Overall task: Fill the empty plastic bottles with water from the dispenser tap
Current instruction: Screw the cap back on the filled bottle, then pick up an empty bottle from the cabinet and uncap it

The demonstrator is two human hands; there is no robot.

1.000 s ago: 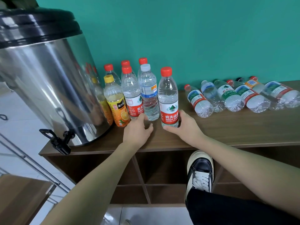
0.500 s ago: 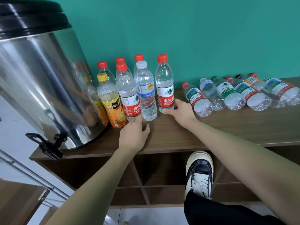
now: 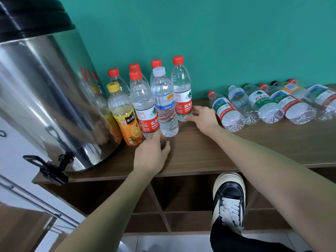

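Several capped bottles stand upright in a cluster on the wooden shelf point(image 3: 236, 151), to the right of the steel water dispenser point(image 3: 45, 91). Its black tap point(image 3: 52, 170) juts over the shelf's left edge. The red-capped bottle point(image 3: 181, 91) stands at the cluster's right end, next to a white-capped bottle point(image 3: 164, 102). My right hand point(image 3: 201, 118) lies with fingers spread just right of the red-capped bottle's base, thumb at its foot. My left hand point(image 3: 152, 155) rests on the shelf, fingertips touching the base of a red-labelled bottle point(image 3: 143, 106). Several empty bottles point(image 3: 227, 113) lie on their sides further right.
A yellow-capped orange juice bottle point(image 3: 125, 115) stands nearest the dispenser. A teal wall runs behind the shelf. Open cubbies sit below the shelf, with my black and white shoe point(image 3: 229, 200) propped on one. A metal rail and white floor lie at the lower left.
My right hand pushed the red-capped bottle back from the shelf's front into the cluster and has let go of it, fingers now spread. My left hand barely moved.
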